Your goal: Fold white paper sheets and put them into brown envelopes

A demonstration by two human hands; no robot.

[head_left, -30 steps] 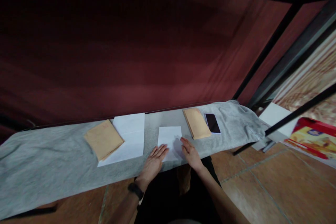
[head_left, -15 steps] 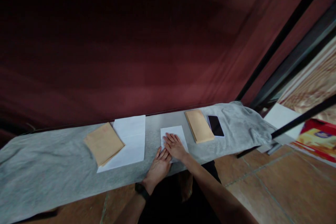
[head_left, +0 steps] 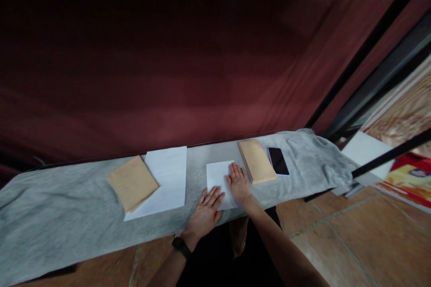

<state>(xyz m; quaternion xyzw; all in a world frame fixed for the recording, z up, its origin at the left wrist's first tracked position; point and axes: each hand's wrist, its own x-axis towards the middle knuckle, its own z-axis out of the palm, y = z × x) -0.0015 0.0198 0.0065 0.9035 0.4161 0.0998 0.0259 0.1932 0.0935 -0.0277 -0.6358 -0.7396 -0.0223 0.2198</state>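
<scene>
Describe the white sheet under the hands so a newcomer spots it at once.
Along the dark red wall runs a long surface draped in grey cloth. There, the left hand and right hand rest on the small white sheet. Unlike the larger white sheet to its left, it has no brown paper stack overlapping it.

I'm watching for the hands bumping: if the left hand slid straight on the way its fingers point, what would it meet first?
Probably the thumb side of the right hand, which lies on the same white paper as the left hand's fingers; the exact contact spot is unclear.
</scene>
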